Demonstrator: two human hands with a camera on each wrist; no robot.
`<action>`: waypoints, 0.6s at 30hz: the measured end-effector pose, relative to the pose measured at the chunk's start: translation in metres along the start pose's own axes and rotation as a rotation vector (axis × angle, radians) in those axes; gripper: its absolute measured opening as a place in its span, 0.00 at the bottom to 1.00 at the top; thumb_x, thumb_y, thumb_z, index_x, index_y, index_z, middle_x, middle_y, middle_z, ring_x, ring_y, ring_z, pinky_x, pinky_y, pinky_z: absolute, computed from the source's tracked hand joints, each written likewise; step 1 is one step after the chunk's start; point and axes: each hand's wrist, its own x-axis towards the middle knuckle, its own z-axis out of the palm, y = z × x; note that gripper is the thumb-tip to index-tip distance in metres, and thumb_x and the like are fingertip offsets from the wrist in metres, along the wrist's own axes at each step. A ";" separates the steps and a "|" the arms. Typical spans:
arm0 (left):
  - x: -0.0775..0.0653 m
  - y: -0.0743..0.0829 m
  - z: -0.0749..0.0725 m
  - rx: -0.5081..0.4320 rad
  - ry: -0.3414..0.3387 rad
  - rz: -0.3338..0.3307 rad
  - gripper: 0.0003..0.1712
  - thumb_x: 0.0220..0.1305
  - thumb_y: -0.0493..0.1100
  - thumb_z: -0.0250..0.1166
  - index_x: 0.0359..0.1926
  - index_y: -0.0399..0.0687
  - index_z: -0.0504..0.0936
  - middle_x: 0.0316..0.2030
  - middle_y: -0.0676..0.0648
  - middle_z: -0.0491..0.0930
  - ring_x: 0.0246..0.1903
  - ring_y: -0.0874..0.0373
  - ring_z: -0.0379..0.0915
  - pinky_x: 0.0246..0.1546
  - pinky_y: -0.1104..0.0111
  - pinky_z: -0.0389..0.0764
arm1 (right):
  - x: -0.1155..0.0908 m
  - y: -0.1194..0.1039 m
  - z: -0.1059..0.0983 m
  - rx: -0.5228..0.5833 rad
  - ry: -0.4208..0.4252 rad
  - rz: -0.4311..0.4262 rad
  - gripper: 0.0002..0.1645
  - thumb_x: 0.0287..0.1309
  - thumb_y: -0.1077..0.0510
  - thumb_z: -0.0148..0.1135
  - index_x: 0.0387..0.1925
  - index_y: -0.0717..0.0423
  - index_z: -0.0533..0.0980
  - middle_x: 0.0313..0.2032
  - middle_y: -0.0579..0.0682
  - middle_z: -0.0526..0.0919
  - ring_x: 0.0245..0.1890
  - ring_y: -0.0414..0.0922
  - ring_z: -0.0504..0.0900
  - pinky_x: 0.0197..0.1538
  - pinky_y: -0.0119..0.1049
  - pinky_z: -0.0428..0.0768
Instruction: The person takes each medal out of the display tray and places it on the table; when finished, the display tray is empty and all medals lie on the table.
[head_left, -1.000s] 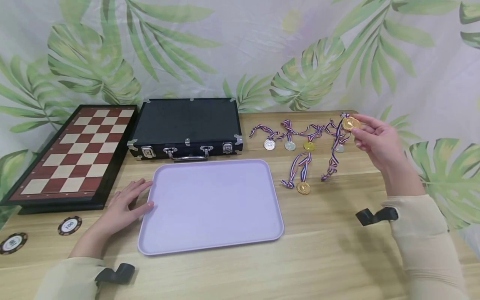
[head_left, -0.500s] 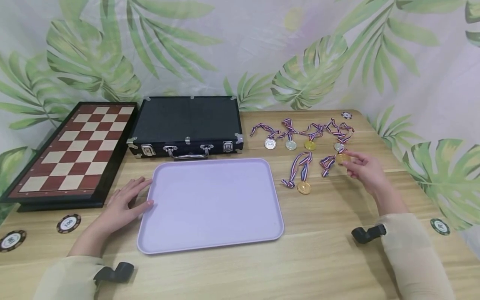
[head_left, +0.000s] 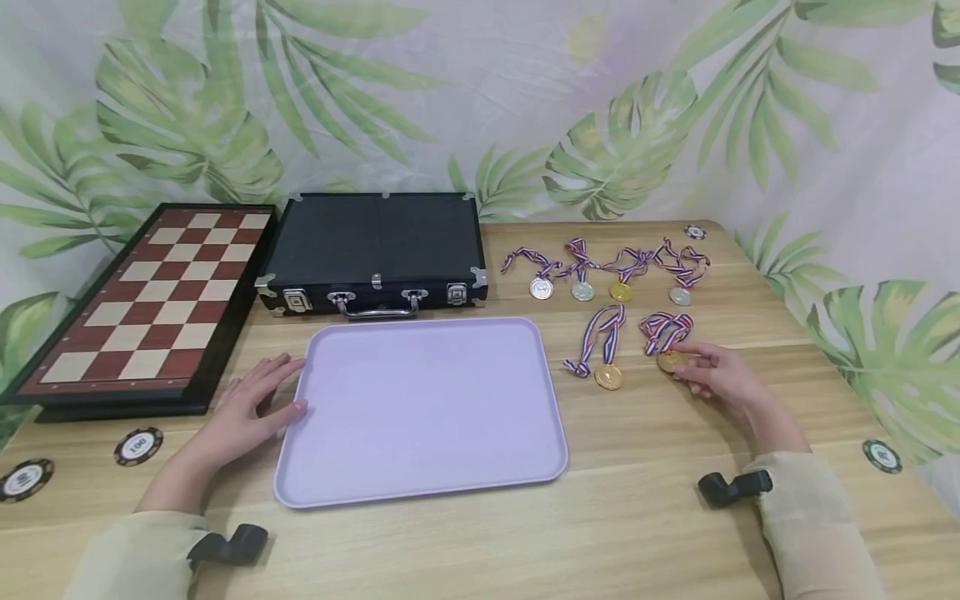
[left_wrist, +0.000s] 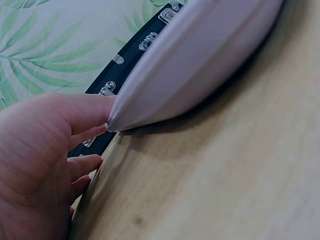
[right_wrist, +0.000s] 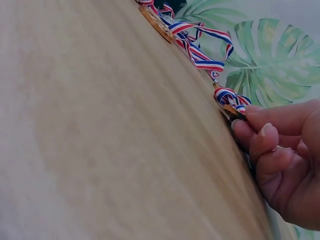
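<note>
My right hand (head_left: pixel 720 377) pinches the edge of a gold medal (head_left: pixel 672 361) low at the tabletop; its striped ribbon (head_left: pixel 666 330) lies bunched behind it. In the right wrist view the thumb and fingers (right_wrist: pixel 275 120) curl at the rim of that medal. To its left lies another gold medal (head_left: pixel 608 377) with its ribbon looped upward. My left hand (head_left: pixel 251 412) rests with relaxed, spread fingers against the left rim of a lilac tray (head_left: pixel 420 417). In the left wrist view a fingertip of the left hand (left_wrist: pixel 35 145) touches the tray's edge.
Behind lie silver medals (head_left: pixel 542 288) and a yellow-gold medal (head_left: pixel 621 291) in a row. A black case (head_left: pixel 375 242) stands behind the tray, beside a chessboard (head_left: pixel 150 300). Poker chips lie at the left (head_left: pixel 138 447), at the back right (head_left: pixel 695 232) and at the right edge (head_left: pixel 881 456).
The right hand has brought the gold medal down and toward me from the back right onto the tabletop, where its ribbon now lies bunched. The left hand has stayed at the tray.
</note>
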 end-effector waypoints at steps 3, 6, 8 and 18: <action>0.000 0.000 0.001 0.001 -0.002 0.000 0.34 0.55 0.48 0.59 0.61 0.42 0.59 0.60 0.31 0.50 0.60 0.36 0.34 0.53 0.43 0.28 | -0.002 0.003 -0.001 -0.086 -0.014 -0.026 0.33 0.50 0.64 0.58 0.56 0.71 0.57 0.22 0.48 0.75 0.16 0.36 0.70 0.18 0.26 0.70; 0.000 0.000 0.000 0.004 -0.001 0.000 0.34 0.55 0.48 0.59 0.61 0.42 0.60 0.60 0.31 0.50 0.60 0.36 0.35 0.53 0.43 0.29 | -0.003 0.005 -0.002 -0.154 -0.032 -0.042 0.32 0.51 0.64 0.57 0.56 0.71 0.58 0.22 0.49 0.74 0.16 0.37 0.70 0.18 0.28 0.71; -0.001 0.000 0.000 0.003 0.000 0.000 0.34 0.55 0.48 0.59 0.61 0.42 0.60 0.60 0.30 0.50 0.60 0.36 0.35 0.53 0.43 0.29 | -0.003 0.005 -0.002 -0.176 -0.039 -0.049 0.32 0.51 0.63 0.57 0.56 0.71 0.58 0.21 0.49 0.74 0.15 0.38 0.70 0.17 0.28 0.71; -0.001 0.005 -0.013 -0.046 -0.053 -0.073 0.35 0.56 0.49 0.58 0.61 0.42 0.59 0.59 0.29 0.50 0.59 0.34 0.38 0.52 0.41 0.39 | -0.007 0.000 -0.006 -0.184 -0.086 -0.061 0.33 0.49 0.63 0.59 0.56 0.71 0.58 0.21 0.52 0.74 0.15 0.38 0.70 0.17 0.29 0.71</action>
